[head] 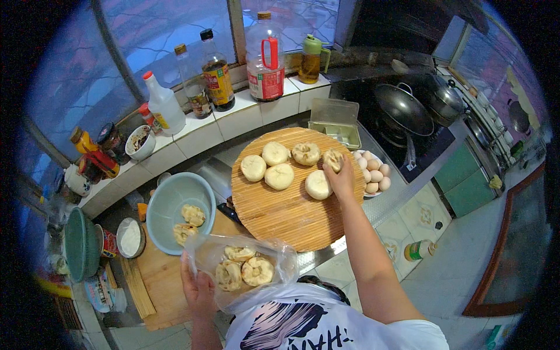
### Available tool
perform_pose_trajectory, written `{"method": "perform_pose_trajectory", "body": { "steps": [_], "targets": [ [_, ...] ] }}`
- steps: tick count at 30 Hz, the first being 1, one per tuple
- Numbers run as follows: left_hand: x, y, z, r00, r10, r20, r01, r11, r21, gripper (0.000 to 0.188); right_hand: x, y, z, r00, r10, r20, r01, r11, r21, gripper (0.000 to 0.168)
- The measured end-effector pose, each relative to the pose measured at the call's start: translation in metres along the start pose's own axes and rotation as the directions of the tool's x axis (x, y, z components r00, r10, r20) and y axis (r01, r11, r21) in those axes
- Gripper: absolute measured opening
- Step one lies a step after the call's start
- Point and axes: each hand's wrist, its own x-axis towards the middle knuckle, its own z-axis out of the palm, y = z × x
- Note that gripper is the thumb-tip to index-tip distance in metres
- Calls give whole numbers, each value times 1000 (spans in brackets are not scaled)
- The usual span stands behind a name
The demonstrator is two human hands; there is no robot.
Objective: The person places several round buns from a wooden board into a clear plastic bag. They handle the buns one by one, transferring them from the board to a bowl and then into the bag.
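Observation:
My left hand (197,282) grips the side of a clear plastic bag (284,262), held near my body. Several filled buns with hollow centres (258,271) lie inside it. At the right of a round slatted wooden board (280,223), my right hand (342,177) has its fingers on a filled bun (333,159); whether it is lifted I cannot tell. Close by lie a smooth pale bun (318,184) and another ring-shaped filled bun (306,153). Three smooth buns (279,176) sit grouped at the board's left. Two filled buns (192,215) rest in a blue plastic basin (158,210).
A plate of eggs (374,175) touches the board's right side, near an open plastic box (334,118). A wok (404,109) stands on the cooktop. Bottles, including a soy sauce bottle (217,78), line the tiled ledge. A knife handle (229,213) pokes out beside the board.

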Motion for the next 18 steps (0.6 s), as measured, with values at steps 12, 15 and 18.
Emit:
{"method": "perform_pose_trajectory", "body": {
  "steps": [12,15,18],
  "targets": [
    [-3,-3,3,998,-56,-9,56,998,-27,49,-35,-26,-25,986,-139,-97,157,964,215,74],
    [-12,3,3,997,-71,-12,70,997,-30,48,-57,-37,-34,972,-227,-60,235,948,216,73],
    [-8,11,7,995,-96,24,96,995,-6,49,-75,-50,-43,955,-296,-12,286,911,297,73]
  ]
}}
